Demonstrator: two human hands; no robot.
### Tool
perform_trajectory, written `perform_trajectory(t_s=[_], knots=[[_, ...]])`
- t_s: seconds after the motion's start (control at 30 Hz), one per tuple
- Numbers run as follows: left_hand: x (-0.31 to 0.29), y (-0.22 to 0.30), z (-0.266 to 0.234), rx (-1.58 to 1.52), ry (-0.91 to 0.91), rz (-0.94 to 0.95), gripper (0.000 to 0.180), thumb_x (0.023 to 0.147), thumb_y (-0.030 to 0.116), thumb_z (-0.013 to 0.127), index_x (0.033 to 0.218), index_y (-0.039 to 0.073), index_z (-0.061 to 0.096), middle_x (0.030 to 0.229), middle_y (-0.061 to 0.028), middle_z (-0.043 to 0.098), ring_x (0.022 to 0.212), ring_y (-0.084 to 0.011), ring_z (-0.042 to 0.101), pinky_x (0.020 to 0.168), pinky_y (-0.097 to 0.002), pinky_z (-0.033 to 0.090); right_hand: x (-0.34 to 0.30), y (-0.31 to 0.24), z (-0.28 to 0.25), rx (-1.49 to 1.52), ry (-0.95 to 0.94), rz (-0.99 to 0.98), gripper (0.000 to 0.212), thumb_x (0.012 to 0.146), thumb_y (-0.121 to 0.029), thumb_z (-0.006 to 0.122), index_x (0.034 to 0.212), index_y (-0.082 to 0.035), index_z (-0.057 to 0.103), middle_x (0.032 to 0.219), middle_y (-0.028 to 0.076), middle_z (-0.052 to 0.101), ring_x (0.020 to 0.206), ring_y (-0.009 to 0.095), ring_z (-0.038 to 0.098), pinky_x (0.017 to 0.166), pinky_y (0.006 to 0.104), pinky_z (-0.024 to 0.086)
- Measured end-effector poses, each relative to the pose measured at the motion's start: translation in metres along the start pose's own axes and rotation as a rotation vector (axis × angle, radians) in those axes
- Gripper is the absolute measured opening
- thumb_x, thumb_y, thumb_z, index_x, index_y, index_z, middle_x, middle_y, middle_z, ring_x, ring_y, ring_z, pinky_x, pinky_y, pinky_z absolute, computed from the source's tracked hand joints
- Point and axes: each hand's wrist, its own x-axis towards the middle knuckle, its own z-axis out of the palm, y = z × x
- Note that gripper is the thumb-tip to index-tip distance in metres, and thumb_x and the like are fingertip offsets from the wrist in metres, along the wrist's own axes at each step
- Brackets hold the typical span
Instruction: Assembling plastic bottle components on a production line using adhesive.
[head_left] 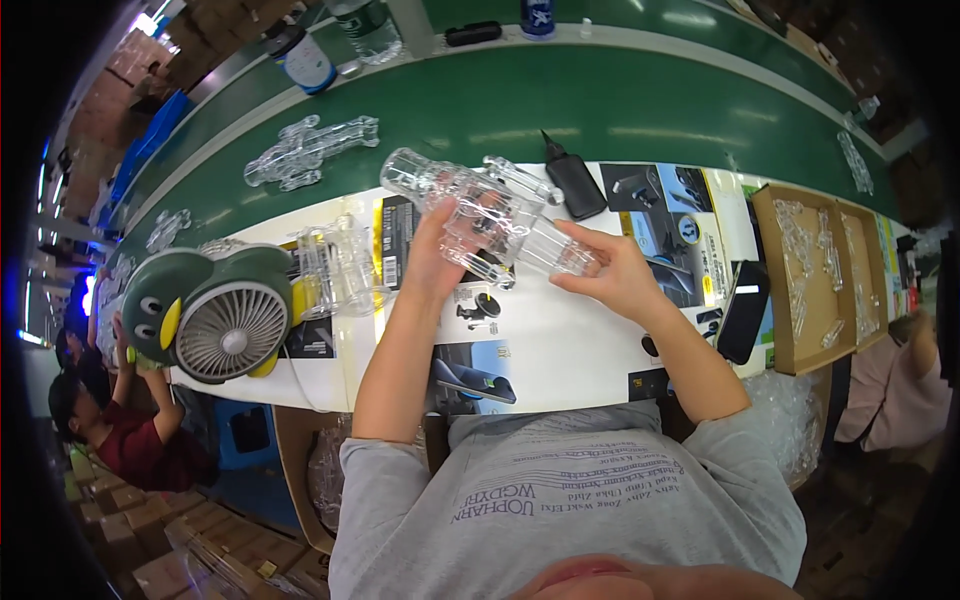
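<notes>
A clear plastic assembly with a wide tube and several thin side arms is held over the white printed sheet. My left hand is closed round its near side, fingers partly hidden behind the clear plastic. At its right end a clear, box-shaped section sits between the thumb and fingers of my right hand. Whether that section is joined to the rest, I cannot tell. Just beyond the assembly lies a black dropper bottle with a pointed tip.
A green penguin-shaped fan stands at the left beside more clear parts. Another clear assembly lies on the green tabletop. To the right are a black phone and a cardboard tray of clear pieces. Other people sit at both sides.
</notes>
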Motion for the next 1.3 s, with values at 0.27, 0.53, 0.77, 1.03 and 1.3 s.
perform_trajectory(t_s=[0.27, 0.53, 0.77, 1.03, 1.3], knots=[[-0.002, 0.005, 0.010, 0.041, -0.011, 0.125, 0.040, 0.085, 0.017, 0.052, 0.121, 0.008, 0.038, 0.112, -0.0114, 0.051, 0.108, -0.0260, 0.051, 0.079, -0.0417, 0.051, 0.002, -0.005, 0.002, -0.230, 0.040, -0.104, 0.064, 0.064, -0.011, 0.075, 0.122, 0.000, 0.048, 0.092, 0.004, 0.060, 0.068, 0.004, 0.052, 0.072, 0.0186, 0.042], [-0.005, 0.011, 0.012, -0.008, -0.083, 0.118, 0.039, 0.085, 0.016, 0.054, 0.120, 0.009, 0.038, 0.112, -0.0104, 0.052, 0.107, -0.0255, 0.052, 0.081, -0.0421, 0.049, -0.002, -0.018, 0.009, -0.133, 0.101, -0.139, 0.063, 0.064, -0.013, 0.074, 0.120, 0.001, 0.050, 0.089, 0.003, 0.059, 0.058, 0.003, 0.045, 0.059, 0.0203, 0.041], [0.001, 0.003, 0.003, -0.063, -0.020, 0.188, 0.033, 0.083, 0.019, 0.056, 0.112, 0.009, 0.044, 0.107, -0.0084, 0.054, 0.103, -0.0242, 0.054, 0.072, -0.0388, 0.051, 0.003, -0.042, 0.007, -0.551, 0.098, -0.094, 0.063, 0.065, -0.023, 0.075, 0.120, -0.007, 0.048, 0.090, 0.010, 0.061, 0.057, 0.012, 0.053, 0.061, 0.0259, 0.045], [0.022, 0.008, -0.030, -0.016, 0.021, 0.093, 0.039, 0.084, 0.024, 0.055, 0.116, 0.010, 0.037, 0.103, -0.0138, 0.056, 0.096, -0.0274, 0.057, 0.074, -0.0384, 0.051, 0.021, -0.045, 0.005, -0.991, 0.135, -0.302, 0.063, 0.070, -0.039, 0.067, 0.123, -0.011, 0.045, 0.089, 0.013, 0.060, 0.071, 0.029, 0.061, 0.062, 0.0359, 0.048], [0.017, 0.004, -0.018, 0.069, -0.040, 0.026, 0.042, 0.086, 0.036, 0.050, 0.107, 0.000, 0.050, 0.102, -0.0129, 0.057, 0.094, -0.0216, 0.055, 0.084, -0.0329, 0.044, 0.029, -0.023, -0.008, -0.971, 0.111, -0.414, 0.067, 0.068, -0.041, 0.065, 0.122, -0.006, 0.045, 0.083, 0.015, 0.062, 0.072, 0.030, 0.063, 0.061, 0.0401, 0.050]])
